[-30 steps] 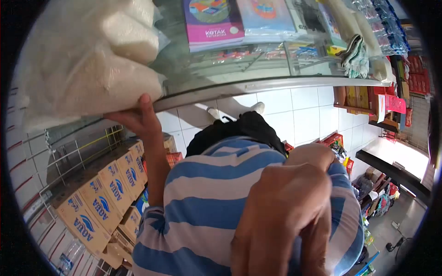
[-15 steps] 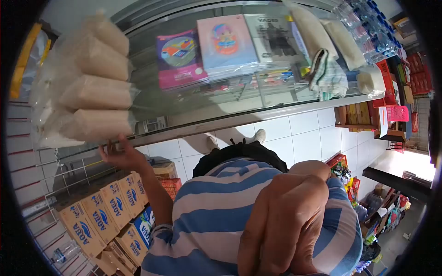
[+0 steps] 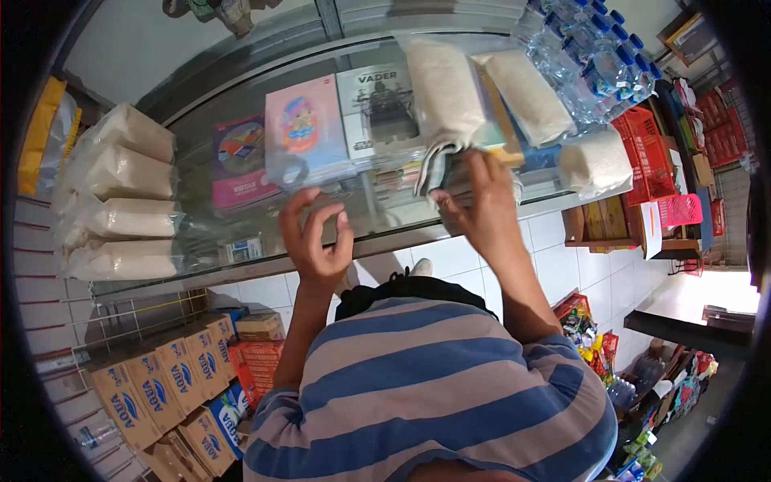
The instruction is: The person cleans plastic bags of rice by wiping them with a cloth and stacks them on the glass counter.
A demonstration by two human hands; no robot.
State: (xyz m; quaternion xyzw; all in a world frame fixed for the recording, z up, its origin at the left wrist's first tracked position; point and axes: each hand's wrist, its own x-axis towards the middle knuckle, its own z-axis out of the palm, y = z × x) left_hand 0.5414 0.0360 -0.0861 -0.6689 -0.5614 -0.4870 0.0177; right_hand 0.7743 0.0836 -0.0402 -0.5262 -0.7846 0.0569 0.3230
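Note:
My left hand [image 3: 319,245] is held over the front edge of the glass counter [image 3: 385,229], fingers curled apart and holding nothing. My right hand [image 3: 482,205] grips a striped cloth [image 3: 438,173] between thumb and fingers, at the near end of a bag of white grains [image 3: 446,88]. Left of the cloth lie a Vader book [image 3: 379,108], a pink and blue book [image 3: 307,132] and a purple book [image 3: 239,157]. A second filled bag [image 3: 530,96] and a squat one [image 3: 596,162] lie to the right.
Several filled bags [image 3: 128,217] are stacked at the counter's left end. Water bottles [image 3: 594,68] stand at the back right beside a red basket [image 3: 638,153]. Aqua boxes [image 3: 157,390] stand by a wire rack at lower left. Tiled floor [image 3: 542,233] shows below the counter.
My left hand has left the stacked bags and moved right. My right hand has gone from near my chest to the counter and taken hold of the cloth. The view has shifted right.

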